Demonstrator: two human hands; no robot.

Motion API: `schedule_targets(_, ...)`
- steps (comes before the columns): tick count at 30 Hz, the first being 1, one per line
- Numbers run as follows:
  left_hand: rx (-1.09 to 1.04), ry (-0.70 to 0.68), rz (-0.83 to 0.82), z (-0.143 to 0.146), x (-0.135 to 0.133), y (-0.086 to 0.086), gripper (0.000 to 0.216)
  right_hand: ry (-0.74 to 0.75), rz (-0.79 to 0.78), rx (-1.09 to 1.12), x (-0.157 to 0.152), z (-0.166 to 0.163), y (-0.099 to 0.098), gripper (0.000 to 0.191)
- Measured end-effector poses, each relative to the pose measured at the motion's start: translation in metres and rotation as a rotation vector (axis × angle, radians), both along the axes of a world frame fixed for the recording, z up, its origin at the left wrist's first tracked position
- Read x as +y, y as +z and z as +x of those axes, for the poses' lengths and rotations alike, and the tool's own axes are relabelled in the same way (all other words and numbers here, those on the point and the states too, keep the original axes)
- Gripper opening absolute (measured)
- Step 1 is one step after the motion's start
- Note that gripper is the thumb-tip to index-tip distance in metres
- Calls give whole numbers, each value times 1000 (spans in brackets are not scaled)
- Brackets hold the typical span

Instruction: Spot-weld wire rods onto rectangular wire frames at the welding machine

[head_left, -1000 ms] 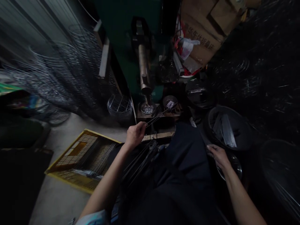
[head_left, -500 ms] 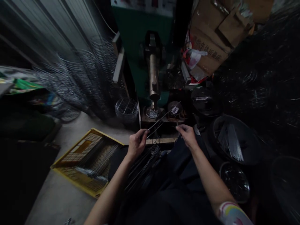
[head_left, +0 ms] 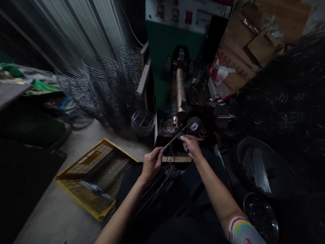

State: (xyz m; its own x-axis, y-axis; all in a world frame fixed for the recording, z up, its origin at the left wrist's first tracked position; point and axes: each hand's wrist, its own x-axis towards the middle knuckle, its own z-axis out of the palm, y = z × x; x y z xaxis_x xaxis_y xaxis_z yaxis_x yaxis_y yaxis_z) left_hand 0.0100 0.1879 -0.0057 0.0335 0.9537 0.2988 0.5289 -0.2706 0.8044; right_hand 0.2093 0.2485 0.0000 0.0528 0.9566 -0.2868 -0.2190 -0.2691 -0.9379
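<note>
My left hand [head_left: 152, 162] is closed on one end of a thin metal rod [head_left: 174, 138], which slants up and away to the right. Close beside the rod, my right hand [head_left: 191, 146] is pinched; whatever its fingertips hold is too small to make out. Just beyond both hands is the bronze-coloured arm [head_left: 180, 91] of a green machine [head_left: 162, 44], its tip over a round dish of small metal bits [head_left: 166, 128]. A second round dish [head_left: 199, 122] with a pale paper in it stands to the right. Dark rods [head_left: 154, 189] lie in a bundle by my lap.
A yellow plastic crate [head_left: 73, 189] holding metal rods sits on the floor at left. Stacked wire rings [head_left: 101, 78] stand behind it. On the right are a black basin [head_left: 241, 152] with thin rods, a shiny bowl [head_left: 261, 217] and a cardboard box [head_left: 236, 64].
My right hand has moved left, up to the rod near my left hand. The view has shifted, so the machine appears farther right and lower.
</note>
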Motion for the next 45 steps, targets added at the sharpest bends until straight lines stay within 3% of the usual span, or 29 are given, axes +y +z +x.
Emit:
schedule_targets(19, -89, -11, 96, -5, 5, -5, 19, 33, 131, 45, 9, -10, 8, 25)
schedule_targets(45, -84, -22, 59, -7, 19, 8, 23, 12, 109, 62, 22, -14, 13, 27)
